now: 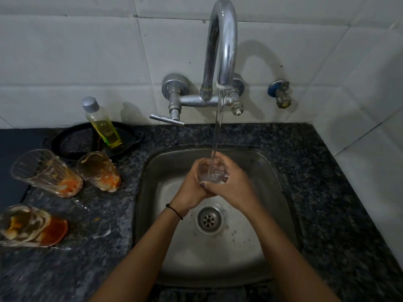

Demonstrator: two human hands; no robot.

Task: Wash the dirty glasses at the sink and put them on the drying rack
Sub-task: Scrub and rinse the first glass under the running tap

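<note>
A clear glass point(211, 171) is held upright over the steel sink point(152, 171), under the running tap point(222, 40). Water streams straight into its mouth. My left hand point(192, 188) wraps its left side and my right hand point(231, 186) wraps its right side, fingers meeting in front. Three dirty glasses stand on the counter left of the sink: a tall one point(45, 173) with orange residue, a shorter one point(99, 171) beside it, and a third point(30, 226) near the left edge with dark red dregs.
A bottle of yellow liquid point(102, 125) stands in a black round tray point(72, 142) at the back left. The dark granite counter point(327, 192) surrounds the sink. White tiled walls stand behind and to the right. A small valve point(281, 93) projects from the wall. No drying rack is in view.
</note>
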